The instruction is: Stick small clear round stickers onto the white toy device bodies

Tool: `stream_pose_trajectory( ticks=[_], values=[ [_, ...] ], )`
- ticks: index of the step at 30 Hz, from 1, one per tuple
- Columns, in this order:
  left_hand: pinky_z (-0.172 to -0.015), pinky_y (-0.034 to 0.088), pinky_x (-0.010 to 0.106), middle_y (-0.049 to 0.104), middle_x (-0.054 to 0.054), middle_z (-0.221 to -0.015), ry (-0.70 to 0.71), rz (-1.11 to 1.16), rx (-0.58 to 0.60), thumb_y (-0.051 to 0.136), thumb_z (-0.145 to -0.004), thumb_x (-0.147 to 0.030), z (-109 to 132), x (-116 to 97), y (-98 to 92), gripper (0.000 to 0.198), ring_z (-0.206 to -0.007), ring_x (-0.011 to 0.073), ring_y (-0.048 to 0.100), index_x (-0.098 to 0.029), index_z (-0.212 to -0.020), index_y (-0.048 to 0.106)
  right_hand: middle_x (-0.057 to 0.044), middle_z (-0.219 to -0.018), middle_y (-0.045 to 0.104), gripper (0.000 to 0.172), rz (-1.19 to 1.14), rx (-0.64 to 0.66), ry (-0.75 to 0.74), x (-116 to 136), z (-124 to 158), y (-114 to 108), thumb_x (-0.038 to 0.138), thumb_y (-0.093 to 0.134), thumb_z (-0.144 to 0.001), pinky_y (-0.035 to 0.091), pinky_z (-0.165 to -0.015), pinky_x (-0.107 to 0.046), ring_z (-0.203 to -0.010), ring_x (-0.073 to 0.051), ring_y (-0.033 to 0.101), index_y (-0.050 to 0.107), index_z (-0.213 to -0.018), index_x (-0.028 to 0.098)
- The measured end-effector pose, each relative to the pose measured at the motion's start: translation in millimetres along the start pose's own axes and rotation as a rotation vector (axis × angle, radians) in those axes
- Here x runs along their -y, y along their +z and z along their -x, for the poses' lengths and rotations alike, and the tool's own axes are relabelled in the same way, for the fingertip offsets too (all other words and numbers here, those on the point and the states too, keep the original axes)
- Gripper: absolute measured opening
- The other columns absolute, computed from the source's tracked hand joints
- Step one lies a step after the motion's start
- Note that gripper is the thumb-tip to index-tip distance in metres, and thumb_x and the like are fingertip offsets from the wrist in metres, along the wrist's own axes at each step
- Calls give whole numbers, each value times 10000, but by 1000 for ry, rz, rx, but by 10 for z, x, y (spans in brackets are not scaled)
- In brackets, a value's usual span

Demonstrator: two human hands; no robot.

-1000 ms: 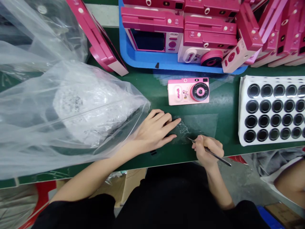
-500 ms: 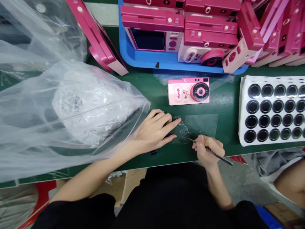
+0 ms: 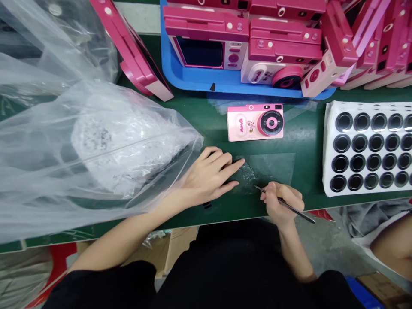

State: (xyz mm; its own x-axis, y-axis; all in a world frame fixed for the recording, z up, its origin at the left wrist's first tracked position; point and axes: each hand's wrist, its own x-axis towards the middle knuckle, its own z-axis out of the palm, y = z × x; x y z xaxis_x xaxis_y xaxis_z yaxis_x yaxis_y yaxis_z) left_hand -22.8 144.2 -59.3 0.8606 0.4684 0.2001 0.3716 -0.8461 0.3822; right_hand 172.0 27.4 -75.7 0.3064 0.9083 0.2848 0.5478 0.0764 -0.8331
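My left hand (image 3: 210,177) lies on the green table with its fingers spread, the index fingertip at the edge of a thin clear film sheet (image 3: 277,167). Small crinkled clear pieces (image 3: 247,172) lie on that sheet near the fingertip. Between the fingers of my right hand (image 3: 283,201) is a pair of slim dark tweezers (image 3: 291,207), its tip close to the clear pieces; whether it grips anything is too small to tell. Just beyond the film, a pink toy camera (image 3: 244,124) lies with its lens facing up.
A blue tray (image 3: 193,79) full of pink cameras stands at the back. To the right lies a white sheet of round black stickers (image 3: 328,150). A large clear plastic bag (image 3: 41,171) covers the left side. Another person's leg (image 3: 394,246) shows at lower right.
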Motion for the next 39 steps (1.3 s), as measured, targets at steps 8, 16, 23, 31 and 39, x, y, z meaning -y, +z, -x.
stream_pose_trajectory(
  ticks=[8, 16, 23, 31, 39],
  values=[
    [-886, 443, 374, 646, 72, -859, -4, -14, 24, 536, -969, -317, 2, 2, -12, 370, -803, 197, 575, -77, -1242, 602, 78, -434, 531, 394, 53, -196, 93, 44, 71, 58, 51, 568, -861, 464, -420, -216, -372, -91, 562, 436, -525, 207],
    [-873, 455, 384, 648, 72, -848, -6, 2, 14, 543, -968, -301, -6, 4, -9, 361, -779, 192, 570, -65, -1233, 607, 82, -440, 553, 362, 86, -219, 111, 65, 94, 85, 52, 573, -869, 460, -414, -198, -380, -86, 577, 486, -552, 205],
    [-869, 458, 380, 651, 74, -852, -1, -2, 12, 552, -964, -302, -9, -5, -11, 365, -786, 195, 578, -65, -1235, 610, 67, -509, 617, 350, 48, -134, 49, 56, 74, 68, 24, 564, -874, 480, -446, -194, -432, -83, 606, 467, -588, 199],
    [-855, 464, 387, 649, 76, -844, 7, 2, -7, 560, -959, -306, -7, 5, -6, 369, -773, 198, 570, -56, -1223, 622, 71, -515, 600, 375, 48, -118, 21, 54, 79, 72, 2, 568, -869, 476, -459, -190, -446, -74, 602, 431, -578, 194],
    [-862, 463, 383, 652, 75, -847, 4, -1, -11, 567, -956, -309, -7, 0, 5, 372, -773, 194, 573, -61, -1228, 621, 86, -477, 561, 364, 79, -166, 56, 56, 99, 84, 19, 572, -875, 464, -445, -192, -410, -70, 574, 450, -582, 196]
  ],
)
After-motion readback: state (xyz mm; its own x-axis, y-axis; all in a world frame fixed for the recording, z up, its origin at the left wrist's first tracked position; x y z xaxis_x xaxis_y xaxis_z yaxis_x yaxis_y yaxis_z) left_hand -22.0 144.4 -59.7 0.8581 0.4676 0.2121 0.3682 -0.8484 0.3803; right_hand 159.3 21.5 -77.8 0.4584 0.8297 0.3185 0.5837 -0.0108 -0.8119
